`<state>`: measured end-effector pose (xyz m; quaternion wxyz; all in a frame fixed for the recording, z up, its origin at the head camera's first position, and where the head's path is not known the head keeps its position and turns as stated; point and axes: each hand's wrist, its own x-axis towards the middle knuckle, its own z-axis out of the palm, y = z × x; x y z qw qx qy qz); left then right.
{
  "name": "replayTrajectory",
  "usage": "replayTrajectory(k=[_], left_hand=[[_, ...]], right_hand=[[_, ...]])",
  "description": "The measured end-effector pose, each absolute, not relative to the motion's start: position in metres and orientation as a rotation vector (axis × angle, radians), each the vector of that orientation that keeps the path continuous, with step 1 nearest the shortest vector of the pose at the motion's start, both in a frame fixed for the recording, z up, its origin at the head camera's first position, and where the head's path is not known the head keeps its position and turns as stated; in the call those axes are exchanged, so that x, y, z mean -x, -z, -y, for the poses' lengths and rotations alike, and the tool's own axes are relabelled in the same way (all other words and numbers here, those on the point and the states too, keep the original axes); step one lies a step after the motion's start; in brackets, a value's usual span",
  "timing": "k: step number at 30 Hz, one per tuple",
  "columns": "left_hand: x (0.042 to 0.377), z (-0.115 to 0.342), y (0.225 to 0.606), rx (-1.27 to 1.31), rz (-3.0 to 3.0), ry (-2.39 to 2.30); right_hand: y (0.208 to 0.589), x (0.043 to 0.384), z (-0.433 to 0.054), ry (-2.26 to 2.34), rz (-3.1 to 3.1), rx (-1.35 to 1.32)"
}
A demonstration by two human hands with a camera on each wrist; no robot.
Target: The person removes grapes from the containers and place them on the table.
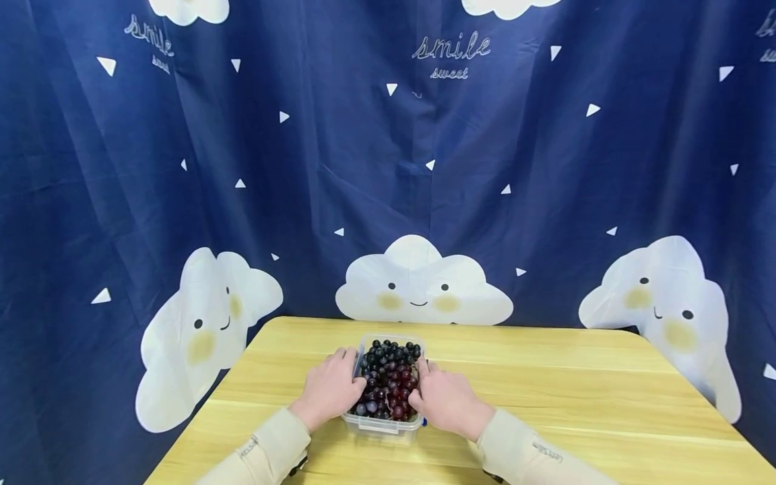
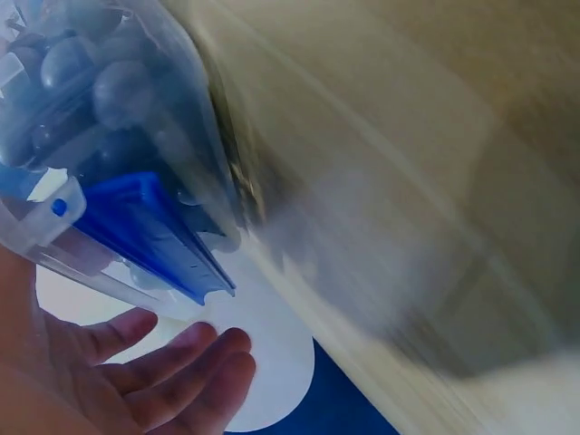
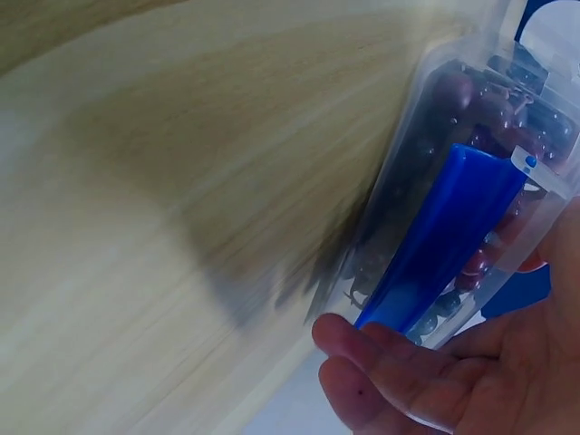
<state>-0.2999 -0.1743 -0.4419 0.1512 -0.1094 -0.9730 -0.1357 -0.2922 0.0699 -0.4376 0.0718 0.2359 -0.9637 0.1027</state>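
Observation:
A clear plastic box (image 1: 382, 426) full of grapes (image 1: 388, 380) stands near the front of the table; dark grapes lie at the back and left, redder ones at the right. My left hand (image 1: 330, 389) holds its left side, thumb over the rim and fingers along the outer wall. On the opposite side my right hand (image 1: 447, 399) grips the rim, thumb over the grapes. A blue side clip (image 2: 149, 236) hangs down by the left fingers in the left wrist view. Another blue clip (image 3: 444, 240) shows above the right fingertips in the right wrist view.
The light wooden table (image 1: 576, 397) reaches back to a dark blue curtain (image 1: 376, 168) printed with white clouds and triangles. Pale sleeves (image 1: 275, 441) cover both forearms.

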Motion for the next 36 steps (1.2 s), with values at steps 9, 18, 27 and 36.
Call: replayTrajectory(k=[9, 18, 27, 36], left_hand=[[0.304, 0.17, 0.449, 0.321, 2.732, 0.345], [0.302, 0.169, 0.452, 0.295, 2.784, 0.348], [0.3, 0.167, 0.454, 0.287, 2.796, 0.348], [0.294, 0.163, 0.454, 0.321, 2.795, 0.369]], right_hand=[[0.437, 0.292, -0.074, -0.345, 2.882, -0.731], [0.438, 0.29, -0.075, -0.362, 2.902, -0.724], [0.437, 0.286, -0.075, -0.309, 2.874, -0.726], [0.433, 0.281, -0.078, -0.318, 2.877, -0.725]])
